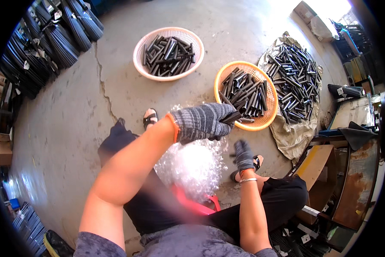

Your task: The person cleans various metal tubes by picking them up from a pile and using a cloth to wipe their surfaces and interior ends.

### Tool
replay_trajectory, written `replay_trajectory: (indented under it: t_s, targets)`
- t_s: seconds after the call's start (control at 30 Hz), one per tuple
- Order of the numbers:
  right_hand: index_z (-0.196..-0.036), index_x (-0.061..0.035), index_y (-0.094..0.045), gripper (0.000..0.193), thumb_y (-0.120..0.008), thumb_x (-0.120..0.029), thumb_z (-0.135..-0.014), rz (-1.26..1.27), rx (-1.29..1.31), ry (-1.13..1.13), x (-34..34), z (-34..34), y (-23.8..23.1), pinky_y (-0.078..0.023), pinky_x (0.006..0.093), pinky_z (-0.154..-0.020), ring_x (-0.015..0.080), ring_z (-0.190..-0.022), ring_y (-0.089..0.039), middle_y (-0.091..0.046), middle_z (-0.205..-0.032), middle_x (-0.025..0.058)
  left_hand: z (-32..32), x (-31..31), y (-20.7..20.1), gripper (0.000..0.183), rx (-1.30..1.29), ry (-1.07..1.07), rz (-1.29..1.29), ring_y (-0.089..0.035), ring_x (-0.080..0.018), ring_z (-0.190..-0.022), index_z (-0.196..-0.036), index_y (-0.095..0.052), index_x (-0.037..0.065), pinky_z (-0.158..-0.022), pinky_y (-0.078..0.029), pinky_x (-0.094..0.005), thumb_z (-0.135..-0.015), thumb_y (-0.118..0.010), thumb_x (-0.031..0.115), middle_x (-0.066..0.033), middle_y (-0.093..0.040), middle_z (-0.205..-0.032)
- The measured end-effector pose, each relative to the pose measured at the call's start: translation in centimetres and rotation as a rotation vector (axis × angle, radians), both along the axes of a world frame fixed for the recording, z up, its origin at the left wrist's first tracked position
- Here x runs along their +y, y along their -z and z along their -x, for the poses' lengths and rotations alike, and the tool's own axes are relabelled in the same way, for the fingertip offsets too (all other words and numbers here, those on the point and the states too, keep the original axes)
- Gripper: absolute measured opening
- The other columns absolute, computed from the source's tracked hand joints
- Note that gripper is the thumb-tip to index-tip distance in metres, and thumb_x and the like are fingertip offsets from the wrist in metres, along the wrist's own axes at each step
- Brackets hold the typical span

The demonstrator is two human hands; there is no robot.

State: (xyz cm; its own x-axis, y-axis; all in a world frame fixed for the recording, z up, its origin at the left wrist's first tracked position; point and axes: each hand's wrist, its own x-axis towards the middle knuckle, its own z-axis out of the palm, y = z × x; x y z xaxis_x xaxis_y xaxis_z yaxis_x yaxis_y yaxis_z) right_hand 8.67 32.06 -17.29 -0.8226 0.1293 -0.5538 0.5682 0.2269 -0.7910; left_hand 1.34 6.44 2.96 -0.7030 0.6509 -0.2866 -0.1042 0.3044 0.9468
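Note:
My left hand [203, 122], in a grey striped glove with an orange cuff, is closed around short black tubes [231, 118]. It reaches to the near left rim of an orange-yellow basket [272, 113], which holds many similar tubes. My right hand [243, 155], in a matching glove, is near my right foot, and its fingers are smeared by motion. Between my legs sits a heap of clear, shiny plastic shavings or film [194, 165], with something red [192, 203] under it.
A pale pink basket [139, 64] of black tubes stands on the concrete floor ahead. To the right, more tubes [293, 81] are spread on a tan sheet [288, 137]. Long black rod bundles [59, 40] line the far left. A cardboard box [314, 165] stands at my right.

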Motion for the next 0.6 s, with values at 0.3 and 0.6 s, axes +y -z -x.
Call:
replay_trajectory:
  t_s: [0.3, 0.6]
  targets:
    - [-0.104, -0.0062, -0.056, 0.02, -0.061, -0.013, -0.087, 0.499, 0.208, -0.359, -3.9, 0.9, -6.6, -0.044, 0.0287, -0.047, 0.0136, -0.058, -0.057, -0.061, -0.082, 0.0039, -0.1, 0.5, 2.1, 0.036, -0.174, -0.026, -0.199, -0.057, -0.0123, -0.078, -0.115, -0.053, 0.0, -0.07, -0.049, -0.0263, -0.085, -0.062, 0.016, -0.0069, -0.06, -0.091]
    - [-0.135, -0.0074, -0.032, 0.064, -0.067, -0.009, -0.082, 0.571, 0.229, -0.308, -5.2, 0.6, -11.9, -0.047, 0.0247, -0.052, 0.0165, -0.074, -0.063, -0.06, -0.103, 0.0087, -1.5, -0.8, 0.3, 0.024, -0.087, 0.127, 0.028, -0.054, -0.0113, -0.064, -0.107, -0.053, 0.004, -0.059, -0.046, -0.0272, -0.089, -0.056, 0.02, -0.0038, -0.056, -0.073]
